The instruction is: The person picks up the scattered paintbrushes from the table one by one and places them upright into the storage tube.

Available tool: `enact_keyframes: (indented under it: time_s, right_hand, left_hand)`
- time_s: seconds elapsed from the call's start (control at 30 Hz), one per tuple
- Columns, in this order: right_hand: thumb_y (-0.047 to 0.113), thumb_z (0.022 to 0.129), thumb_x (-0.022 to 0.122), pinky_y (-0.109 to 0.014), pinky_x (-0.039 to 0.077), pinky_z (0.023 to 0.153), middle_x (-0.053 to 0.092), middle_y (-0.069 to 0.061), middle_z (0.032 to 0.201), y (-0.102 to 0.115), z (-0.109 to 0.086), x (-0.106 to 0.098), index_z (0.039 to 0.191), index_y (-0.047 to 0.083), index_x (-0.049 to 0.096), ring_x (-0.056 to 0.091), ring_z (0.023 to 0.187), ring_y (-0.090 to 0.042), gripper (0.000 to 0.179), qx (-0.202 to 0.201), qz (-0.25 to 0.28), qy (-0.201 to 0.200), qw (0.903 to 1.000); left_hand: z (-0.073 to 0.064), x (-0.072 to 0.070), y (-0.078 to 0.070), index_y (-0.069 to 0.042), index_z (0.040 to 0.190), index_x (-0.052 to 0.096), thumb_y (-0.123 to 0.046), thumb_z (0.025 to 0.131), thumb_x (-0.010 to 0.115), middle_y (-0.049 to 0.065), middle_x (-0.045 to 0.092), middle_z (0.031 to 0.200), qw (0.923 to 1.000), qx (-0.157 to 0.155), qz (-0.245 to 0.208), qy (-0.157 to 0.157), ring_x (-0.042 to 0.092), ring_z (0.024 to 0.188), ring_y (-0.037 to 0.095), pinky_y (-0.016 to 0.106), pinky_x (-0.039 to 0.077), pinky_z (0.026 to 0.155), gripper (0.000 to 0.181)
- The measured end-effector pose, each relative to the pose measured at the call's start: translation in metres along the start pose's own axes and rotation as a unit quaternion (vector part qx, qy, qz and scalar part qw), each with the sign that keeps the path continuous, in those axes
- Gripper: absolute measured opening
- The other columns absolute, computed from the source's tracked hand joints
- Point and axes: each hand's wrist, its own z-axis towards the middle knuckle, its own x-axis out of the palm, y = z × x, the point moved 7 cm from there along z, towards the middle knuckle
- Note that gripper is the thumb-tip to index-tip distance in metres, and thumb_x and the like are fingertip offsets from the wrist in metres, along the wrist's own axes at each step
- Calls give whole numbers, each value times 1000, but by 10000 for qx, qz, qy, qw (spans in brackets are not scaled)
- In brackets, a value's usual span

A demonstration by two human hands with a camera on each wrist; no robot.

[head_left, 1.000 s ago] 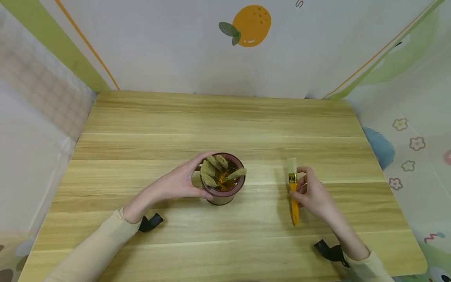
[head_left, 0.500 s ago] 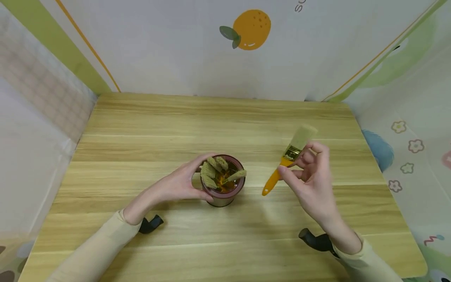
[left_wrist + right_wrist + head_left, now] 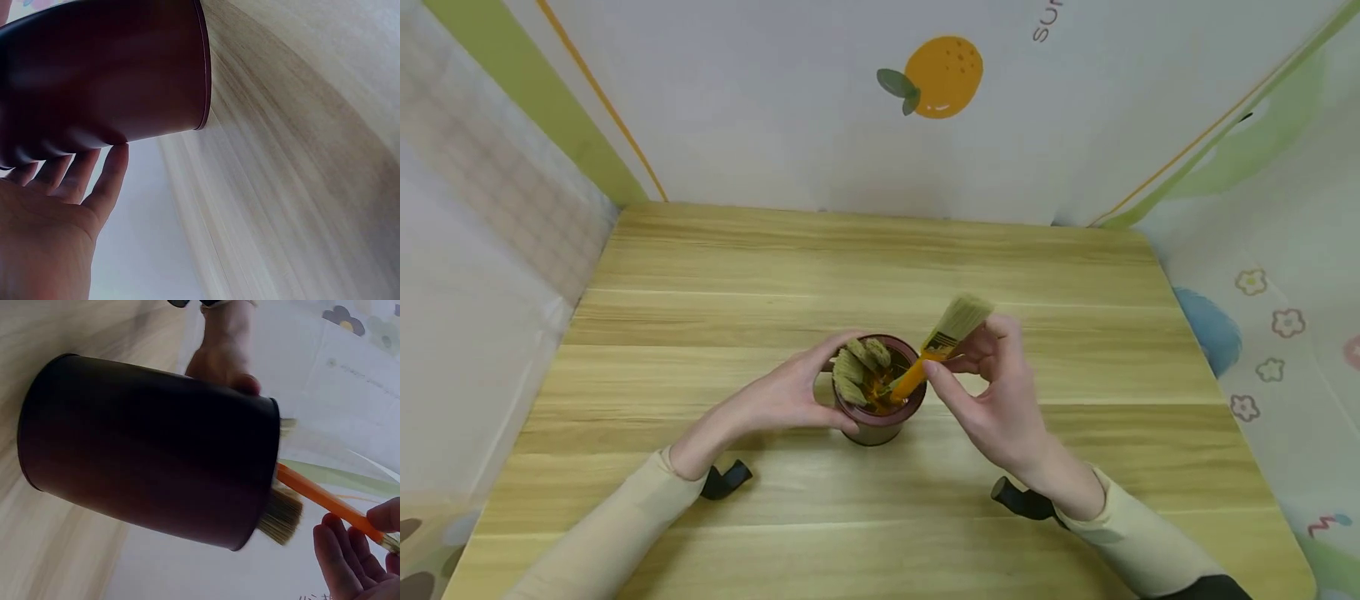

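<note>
A dark red can (image 3: 871, 434) stands upright on the table in the head view, with several bristle ends (image 3: 853, 372) sticking out of its mouth. My left hand (image 3: 790, 398) grips the can from the left, thumb in front; its fingers also curve against the can (image 3: 119, 75) in the left wrist view. A flat paintbrush (image 3: 960, 323) with an orange handle is pinched by my right hand (image 3: 1003, 404), bristles up and tilted right. Its handle tip is inside the can's rim. In the right wrist view the handle (image 3: 322, 497) enters beside other bristles (image 3: 282, 515); its tip is hidden.
The wood-grain table (image 3: 737, 267) spreads around the can. A white printed sheet (image 3: 775, 108) hangs behind it and at both sides. Black straps (image 3: 726, 481) stick out near both wrists.
My right hand has lifted the paintbrush from the table's right side and carried it left, handle first, to the can. The left hand stays round the can.
</note>
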Motion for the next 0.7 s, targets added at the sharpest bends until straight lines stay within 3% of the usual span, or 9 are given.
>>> enact_keyframes:
  time_s: [0.17, 0.3, 0.53, 0.7]
  right_hand:
    - [20, 101, 64, -19, 59, 80, 67, -17, 101, 0, -6, 9, 116, -12, 43, 70, 83, -20, 41, -475, -567, 195, 9971]
    - [20, 101, 64, -18, 57, 79, 65, -16, 103, 0, -10, 15, 120, -10, 47, 69, 83, -20, 39, -716, -881, 501, 9923]
    - [-4, 83, 77, -21, 59, 77, 69, -9, 97, -7, -13, 23, 129, -8, 51, 69, 84, -15, 53, -669, -1160, 998, 9860]
    - [14, 95, 72, -24, 57, 87, 69, -9, 108, -9, -13, 20, 136, -8, 50, 67, 96, -18, 52, -597, -1091, 964, 9875]
  left_hand:
    - [2, 1, -1, -40, 158, 30, -40, 72, 94, -9, 47, 157, 9999, 56, 85, -19, 46, 145, 20, 52, 42, 120, 107]
    - [2, 1, -2, -41, 158, 30, -39, 72, 94, -11, 45, 157, 10000, 32, -4, -7, 45, 145, 20, 54, 41, 119, 107]
    - [3, 1, -3, -40, 158, 30, -36, 72, 95, -10, 45, 158, 9999, 137, -52, -1, 45, 147, 20, 54, 41, 119, 108]
    - [2, 1, -2, -38, 159, 30, -36, 72, 95, -9, 46, 157, 9999, 106, -48, -5, 45, 146, 20, 54, 41, 119, 108]
